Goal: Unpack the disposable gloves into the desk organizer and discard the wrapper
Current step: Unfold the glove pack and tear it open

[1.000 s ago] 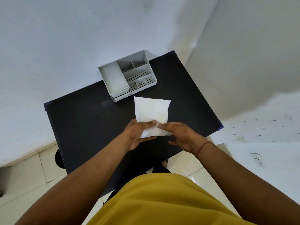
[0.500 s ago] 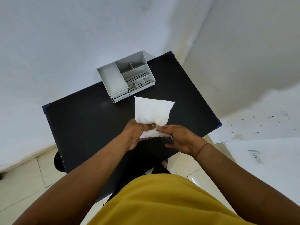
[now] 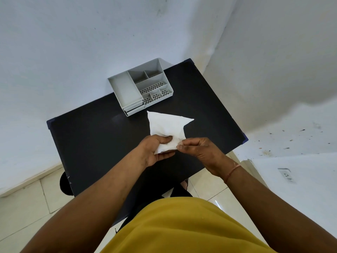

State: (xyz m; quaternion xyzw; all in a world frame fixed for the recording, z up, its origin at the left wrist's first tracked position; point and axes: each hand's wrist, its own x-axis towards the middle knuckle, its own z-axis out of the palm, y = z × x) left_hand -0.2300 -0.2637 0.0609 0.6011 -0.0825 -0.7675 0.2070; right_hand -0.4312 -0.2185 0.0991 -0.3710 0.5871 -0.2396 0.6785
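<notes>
Head view, looking down on a black table [image 3: 94, 136] set into a corner of pale blue-white walls [image 3: 73, 42].

White glove packet [image 3: 166, 128]: soft, puffy, still sealed as far as can be seen. Held just above the table near its middle, its far right corner pulled out to a point. Near edge of the packet is gathered between both hands.

Left hand [image 3: 155, 150]: grip clamped on the packet's near left end, thumb across the top face, fingers curled beneath. Palm turned partly upward.

Right hand [image 3: 200, 149]: thumb and forefinger pinched together on the packet's near right edge; other fingers curled in. A thin reddish thread band [image 3: 232, 172] sits on this wrist.

Desk organizer [image 3: 140, 86]: light grey plastic, at the far side of the table against the wall, just beyond the packet and apart from it. Long open tray on its left side with two small drawer fronts below; on its right, two plain compartments at the far end, then a long perforated one, then three small perforated ones at the near edge. All compartments look bare.

Yellow garment [image 3: 182, 227] fills the near foreground. Tiled floor [image 3: 23, 203] shows to the left; a wall socket [image 3: 286, 175] at far right.
</notes>
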